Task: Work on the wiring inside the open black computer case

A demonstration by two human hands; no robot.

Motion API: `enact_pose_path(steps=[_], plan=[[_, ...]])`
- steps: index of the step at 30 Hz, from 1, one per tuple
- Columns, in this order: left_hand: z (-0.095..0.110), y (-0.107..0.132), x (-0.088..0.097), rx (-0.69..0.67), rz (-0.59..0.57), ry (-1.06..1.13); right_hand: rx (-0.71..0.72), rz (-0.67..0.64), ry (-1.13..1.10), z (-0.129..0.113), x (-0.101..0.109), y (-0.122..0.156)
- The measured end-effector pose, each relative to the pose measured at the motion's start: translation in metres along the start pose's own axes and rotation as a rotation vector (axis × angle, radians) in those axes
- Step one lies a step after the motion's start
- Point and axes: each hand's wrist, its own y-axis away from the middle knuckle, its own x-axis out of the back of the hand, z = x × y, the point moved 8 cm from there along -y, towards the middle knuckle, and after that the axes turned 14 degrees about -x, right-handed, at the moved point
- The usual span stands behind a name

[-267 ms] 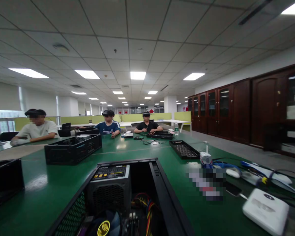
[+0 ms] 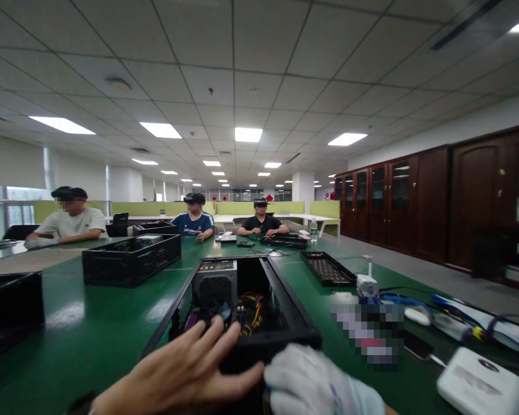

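An open black computer case [image 2: 288,297] lies in front of me. Inside are a grey power supply [image 2: 216,289], a fan partly hidden behind my fingers, and a bundle of coloured cables [image 2: 251,311]. My left hand [image 2: 190,363], bare, reaches over the near end of the case with its fingers stretched out and apart. My right hand [image 2: 318,383], in a white glove, is at the near right corner. Its fingers are curled against the case's near end panel; their tips are hidden.
Another open black case [image 2: 132,262] stands at left, beside a dark box [image 2: 11,311]. On the right are a black perforated panel [image 2: 328,269], a white device [image 2: 480,380], a phone [image 2: 417,347] and cables. Three people sit farther back.
Both my hands have come into view at the near end of the case. The case now appears smaller and farther from me. The camera view has shifted slightly.
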Motion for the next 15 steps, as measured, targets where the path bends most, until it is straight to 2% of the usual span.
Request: enact_pose_path(steps=[2, 4, 6, 7, 9, 11, 13, 15], plan=[[-0.049, -0.035, -0.017, 0.052, -0.013, -0.035, -0.053, -0.073, 0.024, 0.051, -0.035, -0.037], [-0.103, -0.064, -0.039, 0.283, 0.018, -0.043, -0.175, -0.105, 0.059, 0.096, -0.065, -0.058], [-0.132, -0.087, -0.065, 0.421, 0.050, -0.048, -0.322, -0.120, 0.086, 0.133, -0.084, -0.058], [-0.136, -0.097, -0.078, 0.444, 0.066, -0.044, -0.399, -0.111, 0.094, 0.149, -0.088, -0.051], [-0.125, -0.110, -0.096, 0.422, 0.095, -0.014, -0.544, -0.072, 0.102, 0.175, -0.087, -0.028], [-0.097, -0.111, -0.102, 0.341, 0.113, 0.027, -0.653, -0.039, 0.099, 0.191, -0.077, -0.002], [-0.063, -0.099, -0.095, 0.258, 0.110, 0.065, -0.704, -0.057, 0.080, 0.195, -0.067, 0.016], [-0.033, -0.076, -0.079, 0.219, 0.103, 0.099, -0.705, -0.116, 0.038, 0.189, -0.061, 0.025]])
